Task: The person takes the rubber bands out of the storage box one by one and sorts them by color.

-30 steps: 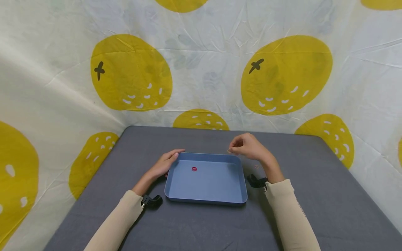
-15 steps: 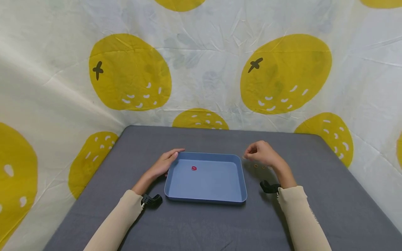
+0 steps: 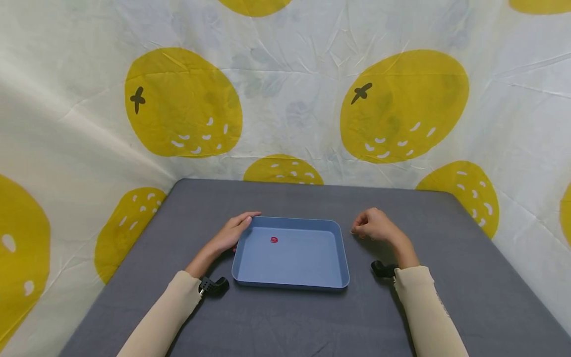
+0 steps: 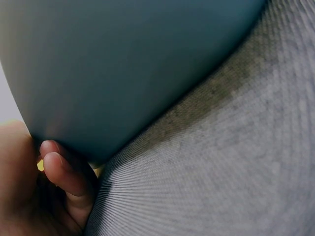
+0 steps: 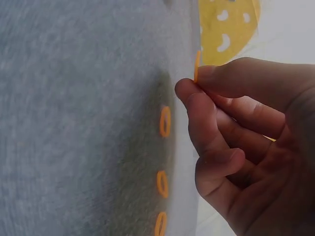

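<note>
A blue rectangular tray (image 3: 290,265) lies on the table, with a small red rubber band (image 3: 274,242) inside. My left hand (image 3: 228,233) grips the tray's far left corner, thumb at the rim; the left wrist view shows fingertips (image 4: 61,169) curled against the tray's outer side. Right of the tray, my right hand (image 3: 376,227) pinches a thin orange band (image 5: 197,69) between thumb and forefinger, held up off the cloth. Beneath that hand several orange bands (image 5: 168,123) lie in a row, mostly hidden in the head view.
Dark grey cloth (image 3: 290,322) covers the table. A white sheet (image 3: 290,99) printed with yellow fruit hangs behind and at the sides. Each wrist carries a black camera strap (image 3: 214,286).
My right hand has moved from the tray's far right corner rightward and nearer, over the orange bands, covering most of them. My left hand and the tray have stayed put.
</note>
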Tool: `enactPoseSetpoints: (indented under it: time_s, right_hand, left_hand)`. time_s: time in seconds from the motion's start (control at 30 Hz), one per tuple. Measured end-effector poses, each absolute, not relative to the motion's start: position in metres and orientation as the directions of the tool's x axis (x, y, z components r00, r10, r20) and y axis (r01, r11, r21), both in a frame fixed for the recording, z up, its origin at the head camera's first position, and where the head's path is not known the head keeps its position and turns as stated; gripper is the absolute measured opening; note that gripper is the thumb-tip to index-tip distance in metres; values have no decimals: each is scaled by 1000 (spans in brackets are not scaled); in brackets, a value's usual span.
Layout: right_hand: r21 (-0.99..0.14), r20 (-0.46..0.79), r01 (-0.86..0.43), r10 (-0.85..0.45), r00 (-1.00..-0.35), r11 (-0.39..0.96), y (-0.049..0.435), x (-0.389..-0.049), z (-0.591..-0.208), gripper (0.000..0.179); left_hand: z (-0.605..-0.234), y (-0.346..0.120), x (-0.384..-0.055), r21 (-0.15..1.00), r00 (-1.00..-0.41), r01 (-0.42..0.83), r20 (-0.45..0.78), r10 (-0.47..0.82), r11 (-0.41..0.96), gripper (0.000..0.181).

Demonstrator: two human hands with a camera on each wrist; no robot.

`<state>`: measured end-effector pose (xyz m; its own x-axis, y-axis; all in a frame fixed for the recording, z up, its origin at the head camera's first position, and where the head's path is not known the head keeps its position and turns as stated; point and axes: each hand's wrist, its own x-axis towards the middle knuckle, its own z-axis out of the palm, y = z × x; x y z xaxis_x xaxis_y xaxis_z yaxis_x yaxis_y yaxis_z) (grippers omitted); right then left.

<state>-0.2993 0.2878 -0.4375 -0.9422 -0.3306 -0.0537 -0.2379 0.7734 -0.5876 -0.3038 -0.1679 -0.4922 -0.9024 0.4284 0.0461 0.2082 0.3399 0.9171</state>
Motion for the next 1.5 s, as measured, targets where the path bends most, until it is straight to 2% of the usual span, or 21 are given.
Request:
enactPoseSetpoints:
  time_s: [0.47,1.5]
  right_hand:
    - [-565,-106,-189,-297,-949,803,301,-299,-438,11]
    - [-533,-81,-209,-295,-952,820,298,-300,-440,14]
  left_hand:
    - [-492,-168,-305,916,-900,212,48,433,341,46]
    - [-492,-167,-305,912,-906,206,41,422,354,45]
